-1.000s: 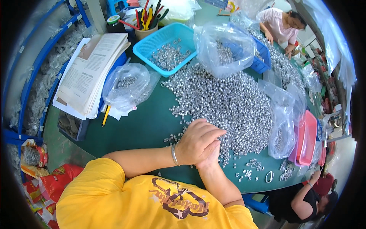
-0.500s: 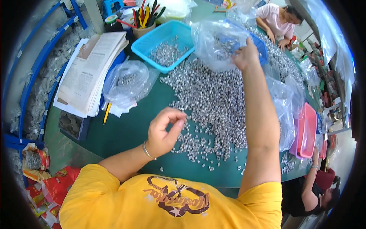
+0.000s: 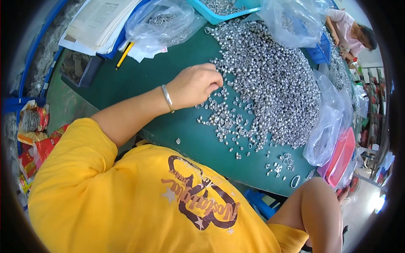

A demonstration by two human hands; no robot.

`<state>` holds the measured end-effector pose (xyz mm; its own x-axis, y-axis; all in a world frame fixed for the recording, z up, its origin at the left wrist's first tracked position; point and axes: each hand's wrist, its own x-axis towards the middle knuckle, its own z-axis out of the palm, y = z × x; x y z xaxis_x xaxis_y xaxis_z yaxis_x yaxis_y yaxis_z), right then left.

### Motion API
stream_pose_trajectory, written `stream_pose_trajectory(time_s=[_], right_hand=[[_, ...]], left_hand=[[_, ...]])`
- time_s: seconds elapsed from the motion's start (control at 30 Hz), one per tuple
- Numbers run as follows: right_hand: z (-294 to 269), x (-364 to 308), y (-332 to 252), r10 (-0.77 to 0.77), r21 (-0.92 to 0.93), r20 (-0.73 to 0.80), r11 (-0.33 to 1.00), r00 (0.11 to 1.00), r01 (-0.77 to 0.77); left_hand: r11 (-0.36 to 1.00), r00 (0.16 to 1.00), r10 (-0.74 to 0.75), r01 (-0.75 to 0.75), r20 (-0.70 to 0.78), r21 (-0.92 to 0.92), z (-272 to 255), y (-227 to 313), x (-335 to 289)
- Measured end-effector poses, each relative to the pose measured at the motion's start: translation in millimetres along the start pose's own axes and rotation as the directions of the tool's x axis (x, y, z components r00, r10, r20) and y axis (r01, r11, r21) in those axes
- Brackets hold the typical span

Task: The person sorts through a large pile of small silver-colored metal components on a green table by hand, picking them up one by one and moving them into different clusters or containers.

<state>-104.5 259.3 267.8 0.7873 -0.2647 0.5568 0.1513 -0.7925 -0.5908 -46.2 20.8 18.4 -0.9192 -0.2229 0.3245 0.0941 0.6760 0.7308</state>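
Note:
My left hand (image 3: 196, 86) is at the left edge of a broad pile of small silvery oval metal pieces (image 3: 274, 80). Its fingers are curled and pressed together, and whatever they may hold is hidden. Scattered loose pieces (image 3: 223, 116) lie on the green tabletop (image 3: 168, 122) just below this hand. Of my right arm (image 3: 316, 206), only the bent elbow shows at the table's near right edge; the hand itself is outside the picture.
Beyond the pile, a clear plastic bag (image 3: 291, 25) rests against a blue basket (image 3: 319, 48). A turquoise tray (image 3: 215, 17) with pieces, another bag (image 3: 160, 27), papers (image 3: 95, 25) and a yellow pencil (image 3: 125, 55) lie leftward. Pink trays (image 3: 339, 156) stand right; a person (image 3: 350, 31) sits far right.
My right hand has left the plastic bag by the blue basket and gone out of view, its arm now folded back. My left hand has moved up to the pile's edge. The view has shifted.

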Motion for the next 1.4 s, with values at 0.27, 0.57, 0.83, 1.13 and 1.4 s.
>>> stream_pose_trajectory(time_s=[0.27, 0.57, 0.83, 1.13, 1.4], right_hand=[[18.8, 5.0, 14.6, 0.157, -0.205, -0.021, 0.966, 0.987, -0.158], [24.4, 1.8, 26.1, 0.238, -0.312, -0.095, 0.915, 0.967, -0.256], [29.4, -4.0, 24.3, 0.262, -0.368, -0.227, 0.868, 0.938, -0.332], [72.1, -69.1, 29.1, 0.069, 0.011, -0.997, 0.352, 0.015, -0.936], [176.5, -158.0, 115.3, 0.087, 0.362, -0.911, -0.297, -0.402, -0.884]], left_hand=[[0.987, 0.993, 0.073, -0.085, 0.093, 0.134, 27.7, -3.0, -0.2], [0.982, 0.980, 0.163, -0.172, 0.115, 0.078, 46.7, 2.4, 17.7], [0.946, 0.938, 0.297, -0.315, 0.177, 0.080, 72.4, 3.6, 13.3], [0.934, 0.880, 0.344, -0.356, 0.329, -0.024, 58.8, 24.9, -0.1], [0.928, 0.871, 0.369, -0.366, 0.324, -0.071, 56.6, 28.0, -2.6]])
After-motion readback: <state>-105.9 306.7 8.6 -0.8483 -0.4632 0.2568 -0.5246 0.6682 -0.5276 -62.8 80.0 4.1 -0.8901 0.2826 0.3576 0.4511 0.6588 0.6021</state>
